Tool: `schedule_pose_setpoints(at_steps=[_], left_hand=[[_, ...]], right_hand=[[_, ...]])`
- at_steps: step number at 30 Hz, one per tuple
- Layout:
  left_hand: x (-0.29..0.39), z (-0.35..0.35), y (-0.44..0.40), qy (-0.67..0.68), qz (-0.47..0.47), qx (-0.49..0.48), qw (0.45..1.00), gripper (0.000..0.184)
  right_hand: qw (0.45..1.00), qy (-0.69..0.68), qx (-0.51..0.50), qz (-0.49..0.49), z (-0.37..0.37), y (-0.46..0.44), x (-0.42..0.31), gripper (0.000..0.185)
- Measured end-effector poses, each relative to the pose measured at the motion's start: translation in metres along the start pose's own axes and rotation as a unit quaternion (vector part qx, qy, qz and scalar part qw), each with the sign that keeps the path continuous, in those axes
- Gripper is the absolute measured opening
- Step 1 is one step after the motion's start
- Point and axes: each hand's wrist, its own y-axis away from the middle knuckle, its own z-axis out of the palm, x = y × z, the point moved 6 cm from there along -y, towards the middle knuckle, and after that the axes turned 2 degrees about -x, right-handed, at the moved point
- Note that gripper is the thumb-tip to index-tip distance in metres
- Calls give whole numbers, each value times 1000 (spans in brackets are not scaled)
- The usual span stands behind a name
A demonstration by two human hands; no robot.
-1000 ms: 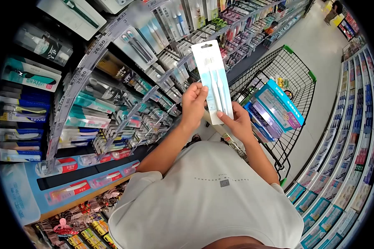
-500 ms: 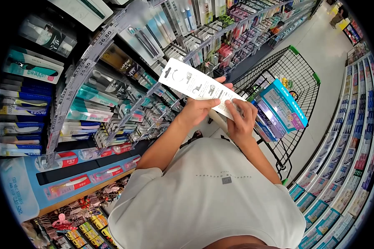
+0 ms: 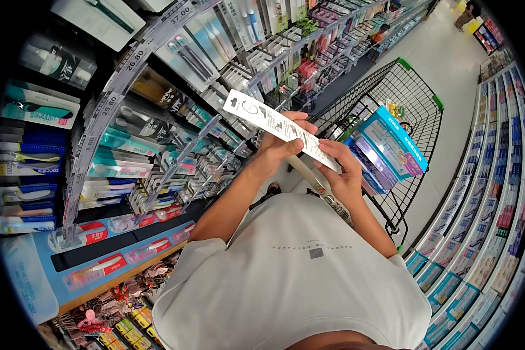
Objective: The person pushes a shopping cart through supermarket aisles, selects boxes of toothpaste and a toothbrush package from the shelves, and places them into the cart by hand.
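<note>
A long white card-backed package (image 3: 268,121) with a hanging hole and small printed drawings is held in front of my chest, its printed back turned up toward me. My left hand (image 3: 279,147) grips its middle, thumb on the printed face and fingers behind the far edge. At its lower right end, my right hand (image 3: 343,168) has its fingers closed on the card. What is on the package's underside is hidden. Just beyond my right hand stands a black wire shopping cart (image 3: 385,87) with a blue and purple boxed pack (image 3: 394,143) in it.
On the left, shelves hold packaged toothbrushes (image 3: 122,146) behind price strips (image 3: 114,93). A lower blue ledge (image 3: 58,265) carries more toothbrush packs. To the right, curved shelves (image 3: 466,251) hold rows of small boxes. People stand farther down the tiled aisle (image 3: 449,64).
The package has tilted to a flatter angle, so its printed face looks narrower. My right hand's fingers have shifted toward its end edge. The view has moved slightly.
</note>
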Motion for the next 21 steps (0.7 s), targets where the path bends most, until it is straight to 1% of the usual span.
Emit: schedule_pose_setpoints(at_steps=[1, 2, 3, 4, 5, 7, 8, 10, 16, 21], left_hand=[[-2, 1, -1, 2, -1, -3, 1000, 75], [-3, 1, -1, 7, 11, -15, 1000, 76], [0, 5, -2, 12, 23, -26, 999, 78], [1, 8, -3, 20, 21, 1, 1000, 80], [4, 12, -4, 27, 8, -4, 1000, 68], [5, 14, -4, 9, -33, 31, 999, 45], [3, 13, -4, 9, -33, 30, 999, 45], [-10, 4, -4, 7, -74, 75, 994, 27], [-16, 4, -5, -9, -69, 112, 991, 22], [-24, 5, -12, -17, -85, 123, 989, 21]], right_hand=[[999, -34, -10, 17, -2, 2, 4, 36], [999, -32, -8, 18, -5, 4, 5, 36], [986, -94, -11, 134, -7, 10, 18, 31], [956, -155, -13, 248, -6, 18, 30, 29], [956, -154, -11, 249, -8, 17, 28, 29], [919, -246, -11, 307, -8, 17, 29, 33], [917, -247, -12, 314, -9, 19, 33, 35], [911, -263, -8, 317, -10, 22, 35, 34], [894, -298, 5, 336, -12, 29, 42, 33], [887, -316, 15, 338, -20, 30, 40, 32]])
